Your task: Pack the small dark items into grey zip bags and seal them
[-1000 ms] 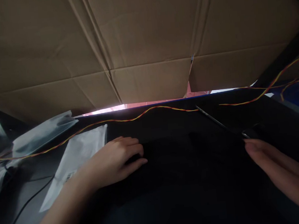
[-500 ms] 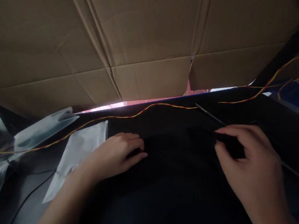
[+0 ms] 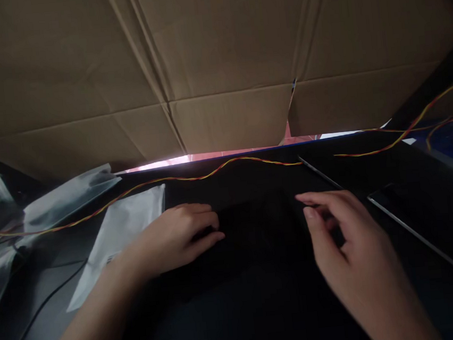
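My left hand [image 3: 190, 229] rests over the dark work surface with its fingers curled and the thumb stretched forward. Whatever lies under those fingers is black and too dark to make out. My right hand [image 3: 347, 236] hovers to the right, thumb and forefinger apart with no object visible between them. A dark flat panel with a pale edge [image 3: 420, 234] lies to the right of this hand. Partly under my left forearm is a white plastic pouch [image 3: 125, 220].
A twisted red-and-yellow wire [image 3: 175, 179] runs across the back. Clear plastic bags [image 3: 72, 195] lie at the left, near a thin black cable [image 3: 43, 305]. A cardboard wall [image 3: 218, 48] rises behind. Another dark panel's pale edge [image 3: 318, 172] shows at back right.
My right hand has shifted left, and its thumb and forefinger, earlier around something dark, are now apart. More of the right panel's pale edge shows. My left hand has stayed in place.
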{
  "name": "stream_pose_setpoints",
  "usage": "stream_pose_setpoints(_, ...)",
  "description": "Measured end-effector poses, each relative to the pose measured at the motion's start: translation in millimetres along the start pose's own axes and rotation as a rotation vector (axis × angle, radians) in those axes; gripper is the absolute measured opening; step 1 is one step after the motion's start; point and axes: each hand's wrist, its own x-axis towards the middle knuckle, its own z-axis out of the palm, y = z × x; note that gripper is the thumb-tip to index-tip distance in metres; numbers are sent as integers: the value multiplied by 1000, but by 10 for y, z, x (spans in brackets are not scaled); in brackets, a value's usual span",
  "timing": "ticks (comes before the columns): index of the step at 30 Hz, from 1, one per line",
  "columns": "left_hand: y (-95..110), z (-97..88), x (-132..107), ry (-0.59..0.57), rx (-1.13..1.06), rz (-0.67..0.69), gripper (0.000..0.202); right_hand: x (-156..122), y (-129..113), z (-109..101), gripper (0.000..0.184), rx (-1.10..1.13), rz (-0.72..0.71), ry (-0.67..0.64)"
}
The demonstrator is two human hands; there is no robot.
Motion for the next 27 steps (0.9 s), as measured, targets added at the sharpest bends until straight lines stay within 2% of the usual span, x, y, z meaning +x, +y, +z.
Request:
stream_pose_setpoints(1,6,-7,1,-3,-5,-3,23,2,101,-42,26,-79,72,-47)
stream_pose_setpoints(4,23,-29,5,33,-31,10,28,24,242,-22,37,-217,146,-257)
stream_pose_setpoints(6,32,-49,5,83,-42,25,29,55,198,57,32,-252,151,-339)
stream_pose_setpoints(9,35,-86,1,162,-34,22,32,133,75,102,17,-241,184,-387)
stream_pose_setpoints(11,33,-109,-2,213,-30,7,33,193,34,38,12,-207,218,-380)
stream_pose_setpoints(13,32,-127,-6,261,-28,-5,32,240,8,-59,13,-198,206,-304)
stream_pose_setpoints(15,35,-138,-11,308,-29,-18,31,255,-64,-113,15,-231,113,-170)
stream_pose_setpoints(17,39,-141,-15,349,-38,-43,29,219,-221,-65,17,-285,-16,-81)
stream_pose_setpoints(19,42,-138,-17,384,-52,-77,30,131,-427,73,17,-320,-114,-128)
stream_pose_setpoints(20,43,-133,-16,401,-56,-98,31,79,-523,151,16,-308,-154,-178)
stream_pose_setpoints(22,48,-120,-11,420,-59,-127,33,-3,-651,259,16,-193,-207,-360)
stream_pose_setpoints(24,55,-109,-1,411,-57,-134,36,-9,-659,235,12,18,-194,-509)
stream_pose_setpoints(25,56,-106,3,399,-47,-129,36,27,-622,172,17,124,-169,-546)
stream_pose_setpoints(27,45,-113,2,382,44,-154,37,175,-496,-10,22,253,-148,-489)
